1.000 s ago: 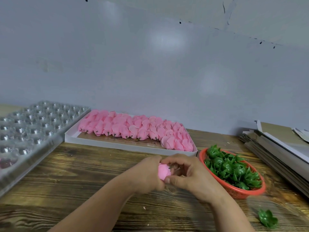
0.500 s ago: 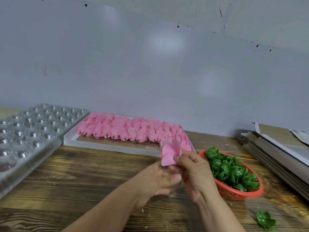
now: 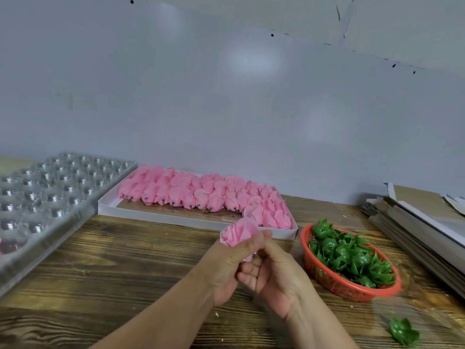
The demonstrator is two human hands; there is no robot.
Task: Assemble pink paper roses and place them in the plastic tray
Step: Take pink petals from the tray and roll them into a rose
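Two hands meeting over the middle of the wooden table [image 3: 105, 268], both busy with one pink paper rose [image 3: 237, 231]. Left hand [image 3: 232, 267] clamping its curled fingers round the lower part of the rose, bloom sticking up above the fist and facing left. Right hand [image 3: 275, 275] pressing in just beside it from the right, fingers curled toward the rose's base; hard to tell whether pinching the stem or merely touching, the base being hidden between the two hands. One clear plastic tray [image 3: 63, 187] lying along the table's left edge, running out of view at the left, its many round cups too numerous and glinting to count; something pinkish showing in a near-left cup, too blurred to name. One shallow white box [image 3: 161, 217] sitting at the far edge against the wall, carrying several overlapping rows of pink rose heads [image 3: 201, 192], dozens, not countable one by one. One red basket [image 3: 334, 283] standing near the right edge, heaped with green plastic calyxes [image 3: 352, 258], number unclear. One lone green calyx [image 3: 403, 335] lying at the near right corner, slightly blurred. One stack of flat cardboard sheets [image 3: 425, 222] resting at the far right, cut off by the frame edge.
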